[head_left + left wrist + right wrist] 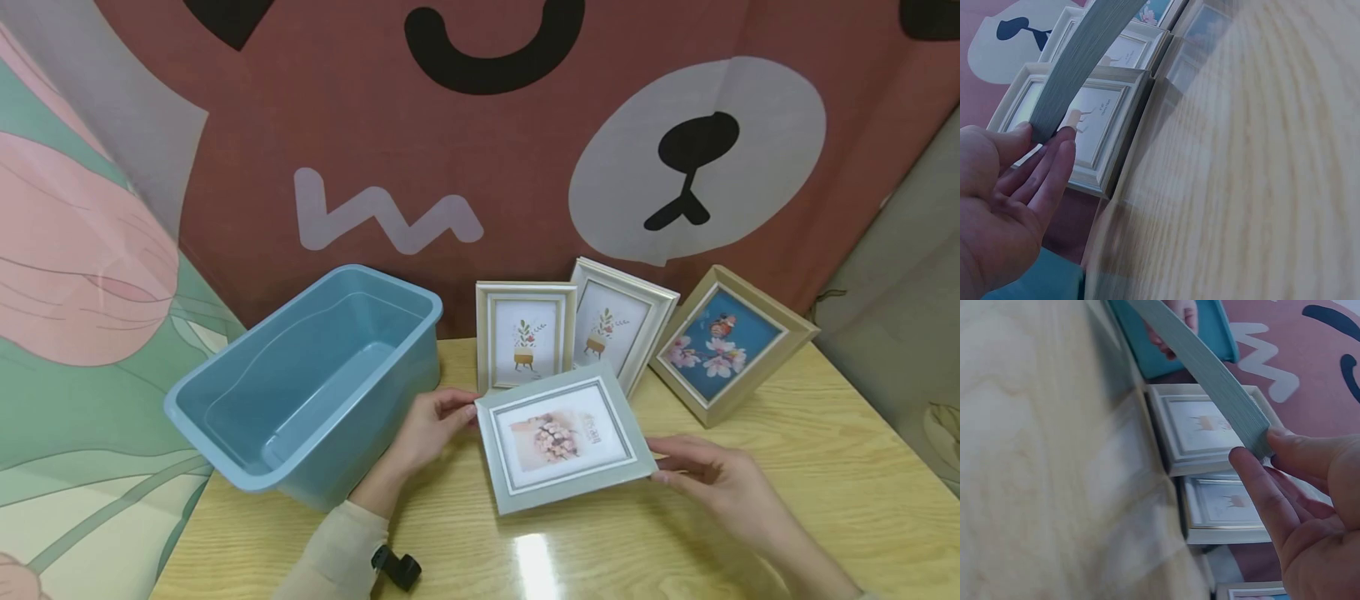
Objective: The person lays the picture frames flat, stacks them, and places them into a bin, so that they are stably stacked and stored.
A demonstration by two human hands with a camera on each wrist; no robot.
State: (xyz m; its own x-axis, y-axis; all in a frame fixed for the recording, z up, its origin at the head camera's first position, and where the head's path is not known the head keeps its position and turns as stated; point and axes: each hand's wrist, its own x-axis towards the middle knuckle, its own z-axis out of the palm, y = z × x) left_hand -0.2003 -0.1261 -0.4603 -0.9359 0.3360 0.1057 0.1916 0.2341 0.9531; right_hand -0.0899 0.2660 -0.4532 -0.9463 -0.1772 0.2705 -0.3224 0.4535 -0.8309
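Observation:
A pale grey-green picture frame [491, 458] with a pink bouquet print is held up by both hands, tilted with its face upward. My left hand [426, 429] pinches its left corner between thumb and fingers. At the opposite right corner, the thumb and fingers of my right hand [723, 487] grip the edge. In the left wrist view the frame's side edge [1088, 59] appears above the table, and the right wrist view shows its edge [1210, 372] likewise. Behind it stand a cream frame [527, 289] and a tilted silver-white frame [651, 321], both with potted-plant prints, the cream one partly covered.
A blue plastic tub [360, 400] stands left, next to my left forearm, its inside bare. A wooden-coloured frame [776, 337] with a blossom picture leans at the back right. The wood-grain table [840, 450] ends at a printed cloth [450, 133] behind.

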